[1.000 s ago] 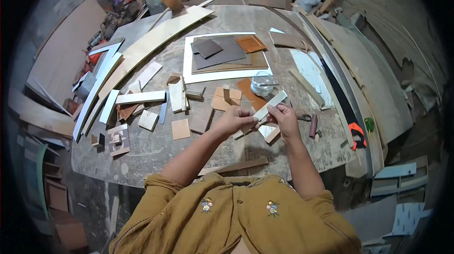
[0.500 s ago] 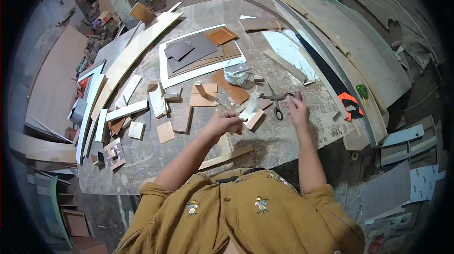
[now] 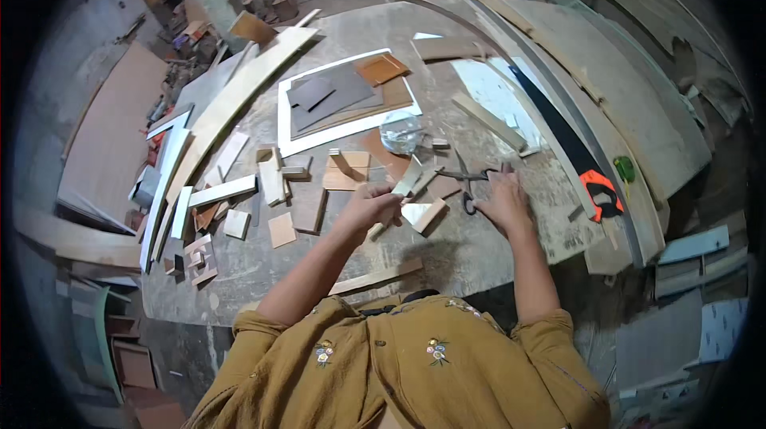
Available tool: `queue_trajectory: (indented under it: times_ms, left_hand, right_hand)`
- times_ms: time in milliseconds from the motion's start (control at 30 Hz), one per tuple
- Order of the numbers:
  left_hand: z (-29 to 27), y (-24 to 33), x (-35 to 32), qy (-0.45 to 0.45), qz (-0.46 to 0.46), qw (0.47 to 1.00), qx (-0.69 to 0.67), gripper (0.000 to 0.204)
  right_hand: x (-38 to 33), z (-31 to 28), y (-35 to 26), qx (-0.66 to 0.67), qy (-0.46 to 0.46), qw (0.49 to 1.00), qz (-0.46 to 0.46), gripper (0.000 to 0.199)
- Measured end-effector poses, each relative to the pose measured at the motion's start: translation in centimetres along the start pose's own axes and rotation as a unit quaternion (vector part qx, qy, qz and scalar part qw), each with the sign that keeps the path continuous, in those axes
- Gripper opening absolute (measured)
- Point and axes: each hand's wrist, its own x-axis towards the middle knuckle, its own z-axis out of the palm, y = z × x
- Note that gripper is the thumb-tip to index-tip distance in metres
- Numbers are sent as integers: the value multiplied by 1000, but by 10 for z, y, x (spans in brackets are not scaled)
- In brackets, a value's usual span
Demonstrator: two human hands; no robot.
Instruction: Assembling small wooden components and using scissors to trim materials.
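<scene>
Head view looks down on a gray work table (image 3: pixel 263 269) full of wood bits. The left hand (image 3: pixel 373 204) is curled shut around a thin pale wood strip (image 3: pixel 408 181). The strip sticks up and away from the fist, tilted toward the middle of the table. The right hand (image 3: pixel 504 204) lies open and flat, fingers spread, right on top of a pair of scissors (image 3: pixel 467 189). The dark loops of the scissors peek out just left of the hand, and the blades point left toward the strip.

It looks like the step in hand is picking up the scissors while the other hand keeps the strip ready. The next move calls for the right fingers to slip into the loops and lift the scissors clear of the table. Then the strip has to be held steady so the blades can meet it.

The strip is long, narrow and flat, light in color, like thin veneer. It looks bendy and easy to snap. A small pale wood block (image 3: pixel 423 213) lies on the table between the two hands. A clear round lid or dish (image 3: pixel 399 132) sits farther up. A white frame (image 3: pixel 297 146) with dark sheets in it lies beyond that. A saw with an orange handle (image 3: pixel 598 189) rests well off to the right.
</scene>
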Motion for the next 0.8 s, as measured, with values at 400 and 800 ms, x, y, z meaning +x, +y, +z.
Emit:
queue_trajectory:
  times_ms: [400, 800]
  left_hand:
    - [-13, 35, 7, 44, 61, 997, -10, 23]
    - [-37, -33, -13, 40, -52, 992, -108, 28]
  right_hand:
    - [21, -8, 1, -23, -123, 990, -68, 60]
    - [13, 15, 8, 26, -55, 998, -2, 33]
